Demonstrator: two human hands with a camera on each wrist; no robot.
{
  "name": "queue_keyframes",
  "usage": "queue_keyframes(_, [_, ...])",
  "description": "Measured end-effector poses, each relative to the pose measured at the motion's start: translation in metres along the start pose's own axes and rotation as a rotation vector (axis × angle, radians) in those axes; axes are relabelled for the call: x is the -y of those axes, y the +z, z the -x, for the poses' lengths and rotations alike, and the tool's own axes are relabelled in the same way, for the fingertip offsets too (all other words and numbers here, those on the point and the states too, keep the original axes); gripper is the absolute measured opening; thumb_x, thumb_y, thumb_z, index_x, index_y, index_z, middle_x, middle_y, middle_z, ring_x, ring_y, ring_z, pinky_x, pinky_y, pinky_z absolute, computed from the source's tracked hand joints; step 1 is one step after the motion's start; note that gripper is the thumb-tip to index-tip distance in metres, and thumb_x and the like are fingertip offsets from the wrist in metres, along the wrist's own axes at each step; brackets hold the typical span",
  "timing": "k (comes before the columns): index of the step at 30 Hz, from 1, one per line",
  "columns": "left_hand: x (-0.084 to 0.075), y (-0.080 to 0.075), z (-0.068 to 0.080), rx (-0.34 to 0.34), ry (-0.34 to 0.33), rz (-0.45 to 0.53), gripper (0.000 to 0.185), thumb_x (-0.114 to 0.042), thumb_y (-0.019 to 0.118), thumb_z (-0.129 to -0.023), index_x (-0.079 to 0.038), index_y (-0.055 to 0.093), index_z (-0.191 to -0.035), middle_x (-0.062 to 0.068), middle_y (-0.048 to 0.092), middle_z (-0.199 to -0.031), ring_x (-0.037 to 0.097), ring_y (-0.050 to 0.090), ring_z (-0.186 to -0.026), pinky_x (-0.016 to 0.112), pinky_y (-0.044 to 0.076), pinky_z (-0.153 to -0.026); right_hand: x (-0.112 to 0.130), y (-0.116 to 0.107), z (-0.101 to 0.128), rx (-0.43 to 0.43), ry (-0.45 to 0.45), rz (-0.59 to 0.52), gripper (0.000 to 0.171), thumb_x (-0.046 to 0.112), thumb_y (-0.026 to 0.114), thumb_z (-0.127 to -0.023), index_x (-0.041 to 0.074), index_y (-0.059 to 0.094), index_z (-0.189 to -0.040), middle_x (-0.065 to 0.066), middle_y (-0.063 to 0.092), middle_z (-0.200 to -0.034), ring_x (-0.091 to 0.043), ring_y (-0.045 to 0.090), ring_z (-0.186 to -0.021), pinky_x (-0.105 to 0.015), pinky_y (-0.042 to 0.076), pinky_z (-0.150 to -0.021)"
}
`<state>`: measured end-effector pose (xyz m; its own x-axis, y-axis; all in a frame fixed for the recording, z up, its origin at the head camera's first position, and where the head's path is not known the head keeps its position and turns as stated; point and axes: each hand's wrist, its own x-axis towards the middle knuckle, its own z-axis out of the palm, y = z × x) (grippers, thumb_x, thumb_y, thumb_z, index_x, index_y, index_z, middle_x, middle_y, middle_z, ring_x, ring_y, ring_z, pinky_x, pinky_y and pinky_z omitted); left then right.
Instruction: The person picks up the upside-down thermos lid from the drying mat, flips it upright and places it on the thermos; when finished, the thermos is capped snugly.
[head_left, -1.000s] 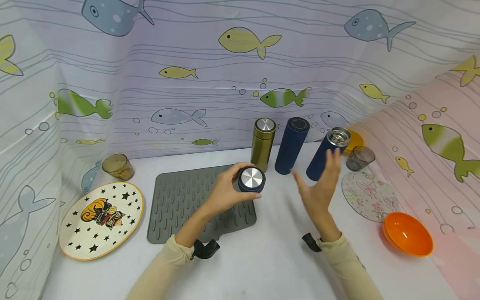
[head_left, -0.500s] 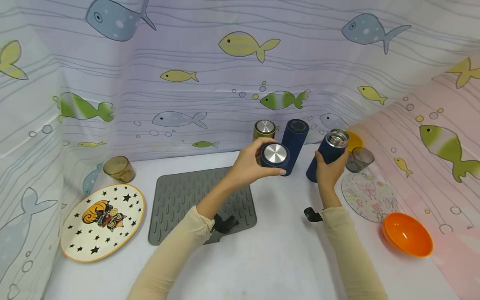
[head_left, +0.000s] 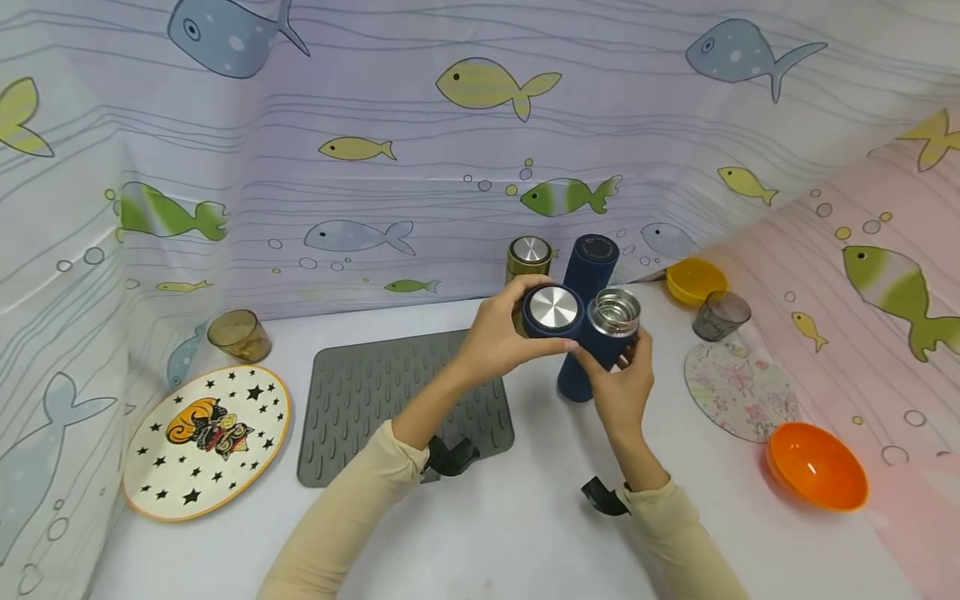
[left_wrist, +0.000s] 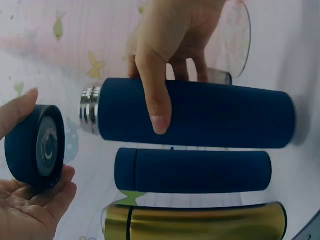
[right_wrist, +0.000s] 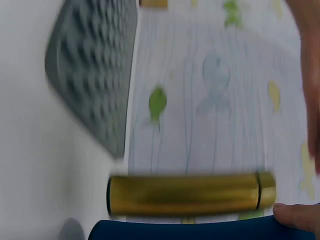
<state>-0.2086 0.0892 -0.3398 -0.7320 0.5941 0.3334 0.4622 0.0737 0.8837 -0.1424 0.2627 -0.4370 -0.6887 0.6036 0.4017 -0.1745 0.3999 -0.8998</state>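
Observation:
My left hand (head_left: pixel 498 329) holds a dark blue flask lid (head_left: pixel 553 308) with a brushed steel top, fingers and thumb around its sides. My right hand (head_left: pixel 624 383) grips a dark blue vacuum flask (left_wrist: pixel 225 115) around its body, thumb in front. The flask stands upright with its threaded steel neck (head_left: pixel 615 312) uncovered. In the left wrist view the lid's inner side faces this neck, a gap between them. A second blue flask (head_left: pixel 592 262) with its lid on and a gold flask (right_wrist: pixel 185 195) stand just behind, partly hidden by hands and lid in the head view.
A grey ribbed mat (head_left: pixel 360 417) lies left of centre, with a star-patterned plate (head_left: pixel 247 475) and a brown cup (head_left: pixel 238 335) beyond it. At right are a yellow bowl (head_left: pixel 696 282), a dark cup (head_left: pixel 722 315), a floral round mat (head_left: pixel 738 392) and an orange bowl (head_left: pixel 817 467).
My right hand reached for the uncapped flask, took hold of it and brought it left, towards my left hand. The lid in my left hand moved right and away from me, then stayed.

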Motion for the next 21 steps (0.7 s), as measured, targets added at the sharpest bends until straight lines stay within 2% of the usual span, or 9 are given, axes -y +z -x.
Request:
queue_keyframes(5, [0.0,0.003,0.004,0.049,0.039,0.008,0.076,-0.01,0.087,-0.074,-0.004,0.049,-0.139,0.011,0.059,-0.133,0.024,0.061,-0.119,0.038,0.051,-0.1,0.013,0.008,0.029,0.094,-0.01,-0.033,0.073,0.005,0.086,-0.075,-0.001,0.048,-0.137,-0.02,0.056,-0.133,-0.037,0.058,-0.12,-0.056,0.048,-0.098])
queue_keyframes(9, [0.002,0.009,0.004,0.065,0.032,0.031,0.073,-0.009,0.087,-0.075,-0.004,0.049,-0.138,0.012,0.06,-0.131,0.024,0.062,-0.118,0.039,0.051,-0.101,0.024,0.012,0.044,0.123,-0.006,-0.028,0.073,-0.002,0.084,-0.074,-0.005,0.046,-0.137,-0.026,0.055,-0.132,-0.044,0.057,-0.12,-0.06,0.048,-0.097])
queue_keyframes(14, [0.008,0.018,0.001,0.06,0.017,0.013,0.075,-0.013,0.088,-0.075,-0.004,0.049,-0.138,0.01,0.064,-0.126,0.021,0.064,-0.114,0.03,0.053,-0.096,0.038,0.015,0.052,0.135,-0.028,-0.009,0.069,-0.005,0.083,-0.074,-0.008,0.047,-0.133,-0.03,0.056,-0.131,-0.048,0.057,-0.119,-0.064,0.046,-0.097])
queue_keyframes(21, [0.018,0.031,0.001,0.032,-0.045,-0.059,0.077,-0.021,0.089,-0.073,-0.005,0.05,-0.137,0.008,0.065,-0.124,0.021,0.064,-0.111,0.03,0.054,-0.09,0.042,0.014,0.054,0.13,-0.04,0.008,0.068,-0.005,0.083,-0.075,-0.007,0.047,-0.133,-0.029,0.058,-0.13,-0.048,0.058,-0.117,-0.065,0.048,-0.094])
